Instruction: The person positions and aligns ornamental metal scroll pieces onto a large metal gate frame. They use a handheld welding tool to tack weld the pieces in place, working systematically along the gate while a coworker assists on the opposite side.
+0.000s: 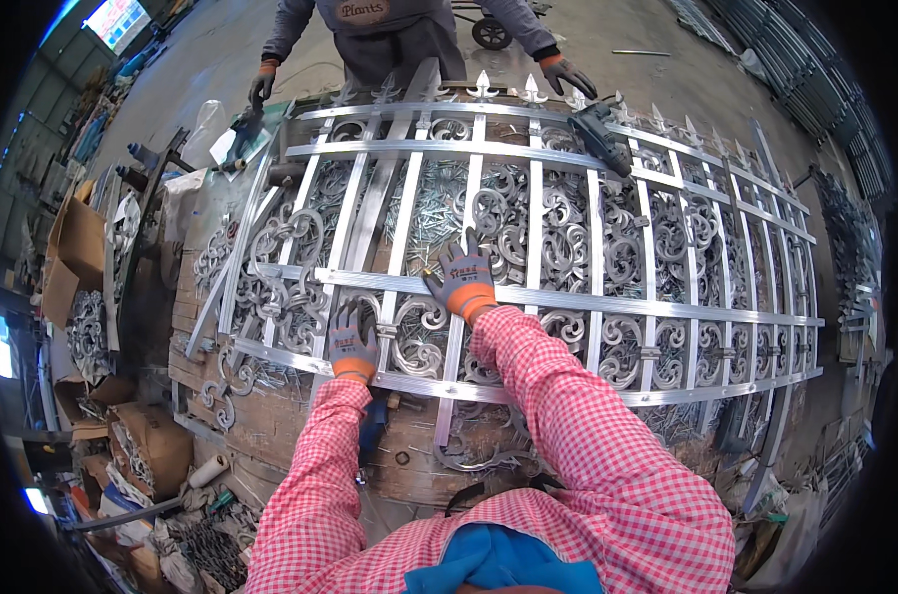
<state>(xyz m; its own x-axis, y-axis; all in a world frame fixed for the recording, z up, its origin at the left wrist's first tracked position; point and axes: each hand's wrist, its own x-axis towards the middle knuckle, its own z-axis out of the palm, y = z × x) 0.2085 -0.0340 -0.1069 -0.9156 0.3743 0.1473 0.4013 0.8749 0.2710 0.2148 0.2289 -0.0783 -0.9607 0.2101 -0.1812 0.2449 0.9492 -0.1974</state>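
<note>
A silvery metal fence panel (588, 300), with long rails, upright bars and spear-shaped tips, lies across the workbench (419, 450). My right hand (464, 277), in a grey and orange glove, rests on a lengthwise rail with its fingers spread. Lower and to the left, my left hand (352, 342) reaches over the near rail, fingers stretched out beside a bar and a metal scroll (419, 337). Neither hand visibly grips anything. Scrolls fill the gaps between the near two rails. More loose scrolls (558, 233) and screws (424, 213) lie under the panel.
Across the bench stands a co-worker (395, 40) with gloved hands by the far edge. A dark power tool (599, 139) sits on the far rails, and another power tool (243, 134) lies at the far left. Cardboard boxes (150, 445) crowd the left floor.
</note>
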